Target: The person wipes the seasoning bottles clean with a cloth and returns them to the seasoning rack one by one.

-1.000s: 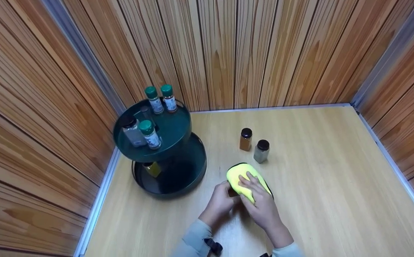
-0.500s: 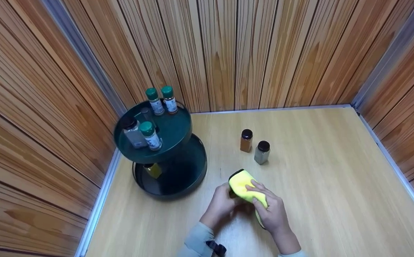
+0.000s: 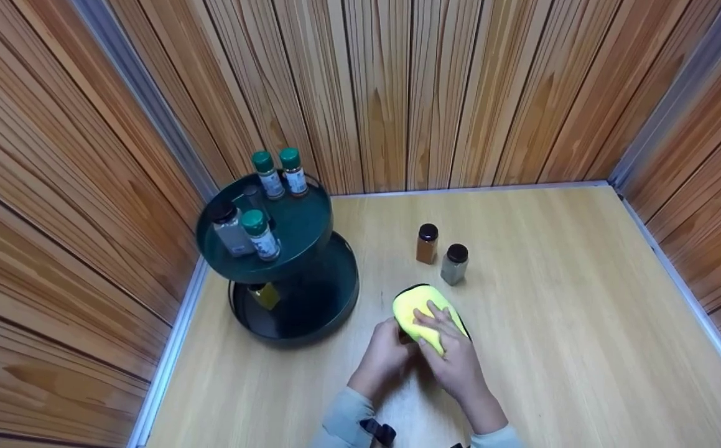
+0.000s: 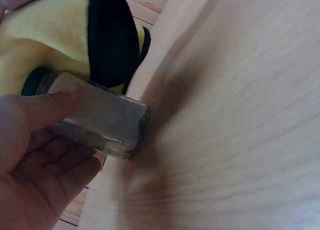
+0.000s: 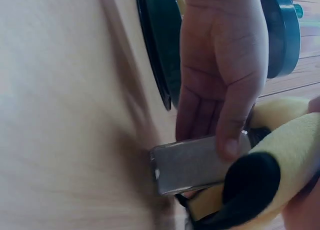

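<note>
My left hand grips a square clear spice jar by its sides, thumb on one face and fingers beneath. Greyish content shows through the glass, and its dark cap points toward the cloth. In the head view this jar is mostly hidden by the hands. My right hand holds a yellow cleaning cloth with black edging, its fingers spread over the top. The cloth drapes over the capped end of the jar, as the right wrist view also shows with the black-edged fold beside the glass.
Two dark-capped spice jars, one brown and one grey, stand beyond the cloth. At left is a dark green two-tier turntable rack. Several jars stand on its upper tier, including a green-capped one; a yellowish jar is below.
The cloth slid down toward the right and folded half a second ago, then came back up and left with the right hand. The left hand stays nearly in place with the jar.
</note>
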Demonstrator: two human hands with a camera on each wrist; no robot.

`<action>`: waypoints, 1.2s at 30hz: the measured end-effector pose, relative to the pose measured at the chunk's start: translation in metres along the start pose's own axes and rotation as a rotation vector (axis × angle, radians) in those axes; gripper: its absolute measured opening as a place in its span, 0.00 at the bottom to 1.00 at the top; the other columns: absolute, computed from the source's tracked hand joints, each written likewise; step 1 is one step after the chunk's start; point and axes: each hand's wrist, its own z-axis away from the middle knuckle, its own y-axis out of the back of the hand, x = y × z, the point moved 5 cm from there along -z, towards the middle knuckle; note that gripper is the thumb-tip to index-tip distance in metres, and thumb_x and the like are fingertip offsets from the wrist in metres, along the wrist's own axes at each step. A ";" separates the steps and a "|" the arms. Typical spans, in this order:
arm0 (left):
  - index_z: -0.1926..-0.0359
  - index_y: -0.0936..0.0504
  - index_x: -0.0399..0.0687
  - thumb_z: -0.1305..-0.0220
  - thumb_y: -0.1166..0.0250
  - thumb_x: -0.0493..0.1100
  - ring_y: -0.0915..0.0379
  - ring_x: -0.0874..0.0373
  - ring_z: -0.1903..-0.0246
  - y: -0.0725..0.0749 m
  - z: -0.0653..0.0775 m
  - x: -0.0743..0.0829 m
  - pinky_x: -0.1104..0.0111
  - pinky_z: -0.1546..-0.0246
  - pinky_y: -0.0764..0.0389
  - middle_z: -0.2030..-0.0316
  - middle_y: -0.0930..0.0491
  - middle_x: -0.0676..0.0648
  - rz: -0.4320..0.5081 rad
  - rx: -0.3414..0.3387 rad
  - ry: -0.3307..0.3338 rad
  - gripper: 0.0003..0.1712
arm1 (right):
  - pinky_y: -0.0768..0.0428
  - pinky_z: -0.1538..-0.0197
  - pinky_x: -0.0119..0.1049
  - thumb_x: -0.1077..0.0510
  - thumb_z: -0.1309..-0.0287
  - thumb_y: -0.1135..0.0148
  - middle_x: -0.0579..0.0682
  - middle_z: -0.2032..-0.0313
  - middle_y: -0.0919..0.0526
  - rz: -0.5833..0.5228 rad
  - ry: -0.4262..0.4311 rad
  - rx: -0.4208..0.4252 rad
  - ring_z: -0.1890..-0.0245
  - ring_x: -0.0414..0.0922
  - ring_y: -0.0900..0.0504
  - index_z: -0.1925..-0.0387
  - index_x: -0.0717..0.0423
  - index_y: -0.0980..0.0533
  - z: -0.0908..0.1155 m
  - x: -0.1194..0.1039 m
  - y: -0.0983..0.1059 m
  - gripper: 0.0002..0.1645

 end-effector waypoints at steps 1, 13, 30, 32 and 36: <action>0.34 0.22 0.56 0.42 0.27 0.30 0.24 0.64 0.41 0.000 0.001 0.000 0.60 0.34 0.26 0.42 0.18 0.59 -0.011 0.012 -0.021 0.36 | 0.45 0.23 0.32 0.66 0.40 0.32 0.48 0.42 0.15 -0.028 0.042 0.004 0.31 0.53 0.26 0.46 0.58 0.16 0.001 0.000 0.002 0.19; 0.46 0.15 0.60 0.45 0.23 0.36 0.22 0.65 0.47 -0.002 0.003 -0.002 0.60 0.38 0.23 0.52 0.16 0.60 0.052 0.026 -0.030 0.26 | 0.24 0.36 0.31 0.72 0.35 0.47 0.64 0.52 0.12 -0.473 -0.176 0.069 0.43 0.50 0.15 0.54 0.70 0.16 0.013 0.016 0.033 0.15; 0.39 0.17 0.64 0.44 0.22 0.38 0.24 0.60 0.40 -0.009 0.005 -0.003 0.57 0.36 0.23 0.41 0.19 0.53 0.129 0.013 0.130 0.31 | 0.17 0.54 0.38 0.40 0.23 0.52 0.48 0.57 0.17 -0.654 -0.990 0.235 0.59 0.43 0.17 0.36 0.60 0.33 0.043 0.058 0.000 0.31; 0.39 0.17 0.61 0.44 0.22 0.38 0.24 0.61 0.42 -0.008 0.004 -0.003 0.58 0.37 0.23 0.42 0.18 0.52 0.115 0.017 0.113 0.31 | 0.17 0.54 0.38 0.41 0.23 0.53 0.48 0.59 0.16 -0.681 -0.974 0.242 0.60 0.43 0.16 0.38 0.61 0.32 0.040 0.055 0.002 0.29; 0.41 0.16 0.59 0.44 0.22 0.38 0.23 0.62 0.45 -0.007 0.002 0.000 0.61 0.39 0.21 0.45 0.18 0.51 0.073 0.023 0.050 0.29 | 0.16 0.59 0.39 0.44 0.23 0.52 0.49 0.64 0.15 -0.777 -0.862 0.307 0.65 0.45 0.16 0.47 0.60 0.28 0.026 0.040 0.016 0.24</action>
